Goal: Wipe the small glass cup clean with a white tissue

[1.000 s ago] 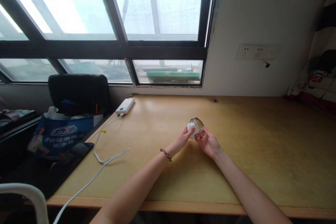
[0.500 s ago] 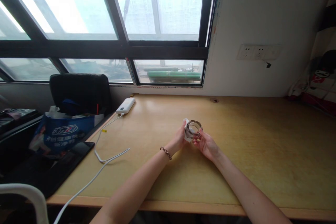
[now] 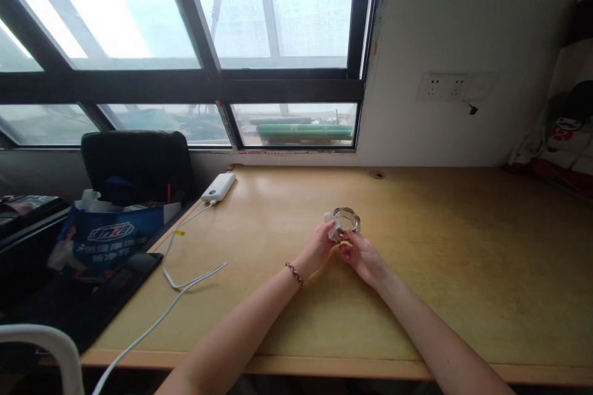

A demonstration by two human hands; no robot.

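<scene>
Our left fingers [image 3: 330,226] are pressing white tissue [image 3: 335,233] on the shiny ring [image 3: 356,220] while our right fingers [image 3: 353,239] are holding it.

The shiny ring [image 3: 356,220] has turned: a second ago its opening looked narrow and was partly covered by the white tissue [image 3: 333,229], and now it shows round and wide. Since half a second ago, the ring has shifted slightly toward the table's [image 3: 435,271] right edge, and the tissue, then spread at the ring's left side, is bunched at its lower left under the left hand's [image 3: 319,247] thumb. The right hand's [image 3: 365,259] fingertips have moved from the ring's right side to its near rim.
</scene>
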